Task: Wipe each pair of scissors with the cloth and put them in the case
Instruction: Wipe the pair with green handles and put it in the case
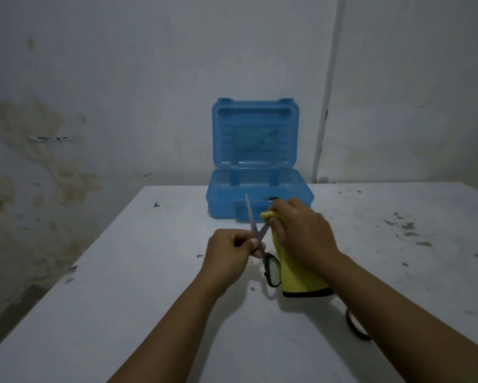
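Note:
My left hand [229, 251] grips a pair of scissors [253, 219] with black-and-green handles, near the pivot. The blades are spread open and point up and away. My right hand [301, 233] holds a yellow cloth [301, 280] pinched around the right blade; the rest of the cloth hangs down to the table. Behind my hands stands an open blue plastic case [254, 150], lid upright. A dark handle shows inside the case [271, 198]. Another dark scissor handle [355, 326] lies on the table, mostly hidden under my right forearm.
The white table [149, 272] has dirty marks and chipped spots on its right side. Its left edge runs diagonally toward a stained wall. A white pipe [326, 92] runs up the wall behind the case.

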